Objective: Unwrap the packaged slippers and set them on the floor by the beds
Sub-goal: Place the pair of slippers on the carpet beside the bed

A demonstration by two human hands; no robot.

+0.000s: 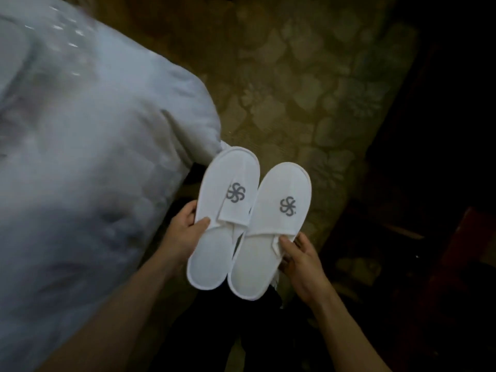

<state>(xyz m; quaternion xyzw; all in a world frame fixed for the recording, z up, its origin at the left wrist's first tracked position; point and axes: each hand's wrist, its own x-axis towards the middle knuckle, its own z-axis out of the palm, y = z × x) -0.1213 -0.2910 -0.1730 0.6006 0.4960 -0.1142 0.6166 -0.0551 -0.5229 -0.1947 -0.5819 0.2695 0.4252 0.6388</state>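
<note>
Head view: two white slippers side by side, held in the air above the patterned carpet [308, 84], just beside the white bed [80, 157]. Left slipper [225, 210] pinched at its edge by left hand [182, 234]; right slipper [271, 232] gripped by right hand [303, 261]. Grey logos up. Possibly wrapper scrap beneath, too dim to tell.

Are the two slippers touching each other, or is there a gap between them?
Touching. The head view shows the left slipper and right slipper with inner edges meeting and overlapping near mid-length, no carpet visible between them there.
</note>
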